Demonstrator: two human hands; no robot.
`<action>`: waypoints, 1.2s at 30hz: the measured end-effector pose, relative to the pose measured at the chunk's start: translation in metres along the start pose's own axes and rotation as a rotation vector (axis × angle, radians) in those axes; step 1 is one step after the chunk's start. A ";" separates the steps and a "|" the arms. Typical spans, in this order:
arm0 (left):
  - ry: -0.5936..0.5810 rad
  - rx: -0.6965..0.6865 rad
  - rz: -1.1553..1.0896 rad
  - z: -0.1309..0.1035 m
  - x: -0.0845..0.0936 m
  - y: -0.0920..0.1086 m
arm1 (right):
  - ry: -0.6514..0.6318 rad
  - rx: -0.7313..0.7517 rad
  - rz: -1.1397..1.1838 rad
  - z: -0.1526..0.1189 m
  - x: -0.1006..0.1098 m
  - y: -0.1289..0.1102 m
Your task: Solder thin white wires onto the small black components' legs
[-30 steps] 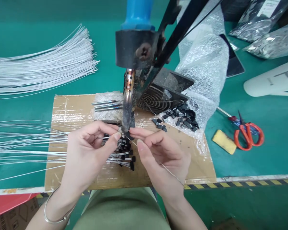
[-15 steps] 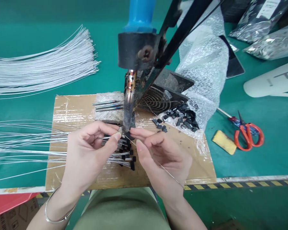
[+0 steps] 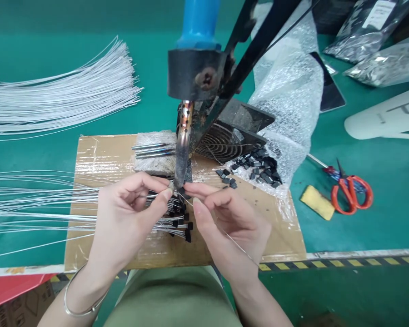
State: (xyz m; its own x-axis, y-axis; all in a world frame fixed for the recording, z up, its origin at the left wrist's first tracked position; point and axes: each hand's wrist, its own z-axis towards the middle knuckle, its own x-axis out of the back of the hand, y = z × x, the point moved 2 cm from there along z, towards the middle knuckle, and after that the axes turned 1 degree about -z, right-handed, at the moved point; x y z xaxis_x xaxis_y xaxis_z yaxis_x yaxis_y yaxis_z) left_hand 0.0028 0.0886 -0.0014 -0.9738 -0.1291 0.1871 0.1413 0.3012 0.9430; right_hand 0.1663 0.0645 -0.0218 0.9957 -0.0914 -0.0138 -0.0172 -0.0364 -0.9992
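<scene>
My left hand [image 3: 127, 218] is closed in a pinch on the end of a thin white wire, with a small pale piece [image 3: 171, 185] at its fingertips. Right above that piece stands the tip of a soldering iron [image 3: 181, 170], pointing down from its clamp. My right hand [image 3: 230, 222] is closed on a strand of solder wire [image 3: 240, 247], whose free end reaches up to the iron's tip. Below the fingertips lie several white wires with black connectors [image 3: 187, 225] on their ends, partly hidden by my left hand.
The soldering iron's black stand arm [image 3: 248, 59] slants across the middle. A fan [image 3: 225, 141] sits behind it on the cardboard [image 3: 276, 236]. Loose black caps [image 3: 266, 170] lie by the bubble wrap [image 3: 289, 95]. To the right are a yellow sponge [image 3: 316, 202] and red-handled scissors [image 3: 343, 197]. A wire bundle [image 3: 71, 97] lies left.
Both hands keep nearly the same place under the iron's tip, with the solder wire still against it. The view has shifted very slightly.
</scene>
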 end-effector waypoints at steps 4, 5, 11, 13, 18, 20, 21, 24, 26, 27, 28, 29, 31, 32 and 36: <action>0.002 -0.014 -0.007 -0.001 0.001 0.000 | 0.026 0.032 0.018 -0.002 -0.001 0.003; 0.002 -0.020 -0.009 -0.001 0.001 0.001 | 0.030 0.038 0.027 -0.002 -0.001 0.004; 0.000 -0.028 -0.033 0.000 0.001 -0.001 | 0.036 0.057 0.026 -0.003 -0.002 0.006; -0.005 -0.030 -0.034 -0.001 0.001 -0.001 | 0.042 0.062 0.019 -0.003 -0.003 0.006; 0.004 -0.020 -0.030 -0.002 0.002 -0.001 | 0.043 0.074 0.022 -0.003 -0.003 0.005; 0.004 -0.024 -0.030 -0.001 0.002 -0.001 | 0.037 0.068 0.025 -0.003 -0.003 0.005; 0.003 -0.025 -0.027 -0.001 0.002 -0.001 | 0.034 0.065 0.025 -0.003 -0.003 0.006; -0.002 -0.018 -0.005 0.000 0.002 -0.001 | 0.036 0.056 0.012 -0.003 -0.003 0.006; -0.008 -0.013 0.005 0.000 0.002 -0.001 | 0.041 0.058 0.000 -0.004 -0.003 0.006; -0.007 -0.013 0.008 0.000 0.002 0.000 | 0.040 0.062 -0.006 -0.004 -0.003 0.006; -0.003 -0.015 0.012 -0.001 0.002 0.000 | 0.038 0.068 -0.010 -0.004 -0.003 0.006; 0.004 -0.014 0.016 -0.001 0.001 0.001 | 0.038 0.075 -0.013 -0.004 -0.003 0.005; 0.016 -0.008 0.021 -0.002 0.001 0.002 | 0.043 0.086 -0.019 -0.004 -0.003 0.004; 0.022 -0.005 0.021 -0.002 0.000 0.003 | 0.049 0.090 -0.022 -0.005 -0.003 0.003; 0.017 -0.008 0.018 -0.002 0.000 0.003 | 0.058 0.101 -0.032 -0.005 -0.004 0.002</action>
State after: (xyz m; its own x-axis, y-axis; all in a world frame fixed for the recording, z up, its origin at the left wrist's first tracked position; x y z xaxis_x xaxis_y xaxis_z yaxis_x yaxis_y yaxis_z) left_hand 0.0033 0.0872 0.0024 -0.9680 -0.1395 0.2088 0.1605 0.2958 0.9417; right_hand 0.1620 0.0601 -0.0240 0.9886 -0.1495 0.0178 0.0270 0.0595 -0.9979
